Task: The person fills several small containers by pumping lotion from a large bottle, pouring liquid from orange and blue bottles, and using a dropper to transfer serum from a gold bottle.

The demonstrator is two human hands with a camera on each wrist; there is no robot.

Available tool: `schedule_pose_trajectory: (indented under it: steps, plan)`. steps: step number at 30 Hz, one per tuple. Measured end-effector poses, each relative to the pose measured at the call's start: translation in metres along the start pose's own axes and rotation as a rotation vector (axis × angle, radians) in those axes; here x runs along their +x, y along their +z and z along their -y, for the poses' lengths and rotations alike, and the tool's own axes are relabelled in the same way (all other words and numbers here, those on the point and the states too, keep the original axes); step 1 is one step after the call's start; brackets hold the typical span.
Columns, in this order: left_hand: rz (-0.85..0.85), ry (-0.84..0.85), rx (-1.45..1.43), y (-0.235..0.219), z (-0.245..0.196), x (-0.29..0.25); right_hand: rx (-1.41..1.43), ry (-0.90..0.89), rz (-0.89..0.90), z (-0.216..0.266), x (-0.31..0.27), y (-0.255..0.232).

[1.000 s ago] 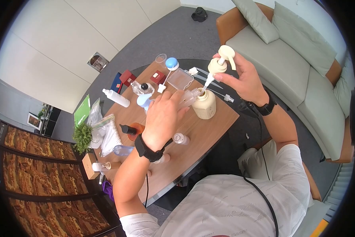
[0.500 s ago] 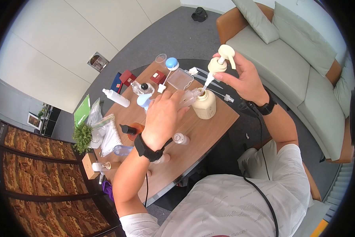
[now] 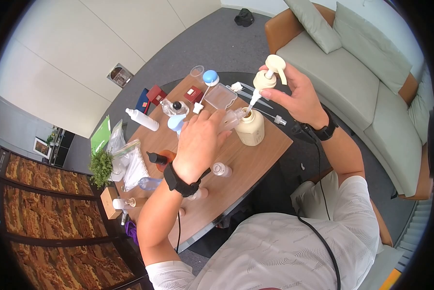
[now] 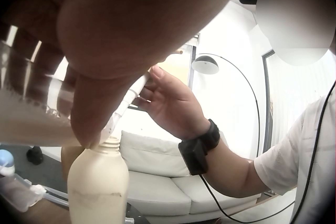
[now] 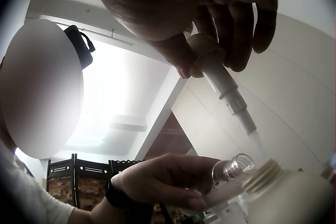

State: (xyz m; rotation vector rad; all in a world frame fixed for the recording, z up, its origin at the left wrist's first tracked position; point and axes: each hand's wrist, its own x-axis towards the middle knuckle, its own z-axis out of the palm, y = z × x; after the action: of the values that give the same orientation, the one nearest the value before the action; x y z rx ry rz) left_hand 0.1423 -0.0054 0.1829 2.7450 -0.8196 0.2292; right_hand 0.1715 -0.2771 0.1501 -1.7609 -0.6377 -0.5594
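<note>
My left hand (image 3: 197,142) grips a clear bottle (image 3: 230,120) tipped nearly on its side, its threaded neck right at the mouth of a cream bottle (image 3: 251,131). Whitish contents show inside the clear bottle in the left wrist view. The cream bottle stands upright on the table near its right corner. Above it, my right hand (image 3: 298,99) pinches a cream pump top (image 3: 265,79) by its collar, between thumb and fingers. The pump's stem (image 5: 226,88) slants down to the cream bottle's open threaded neck (image 5: 262,178).
On the wooden table (image 3: 255,162) lie a small clear bottle (image 3: 222,169), an amber pump bottle (image 3: 165,161), a white bottle (image 3: 142,120), a red box (image 3: 194,94) and a clear case (image 3: 220,98). A sofa (image 3: 352,82) stands to the right.
</note>
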Motion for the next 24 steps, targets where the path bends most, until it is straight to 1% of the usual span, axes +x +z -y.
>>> schedule_pose_trajectory:
  steps: [24]
  plan:
    - [0.017, 0.015, 0.040, -0.0033, -0.0005, 0.0016, 0.004, -0.017, -0.002, -0.0012, 0.0018, 0.0016]
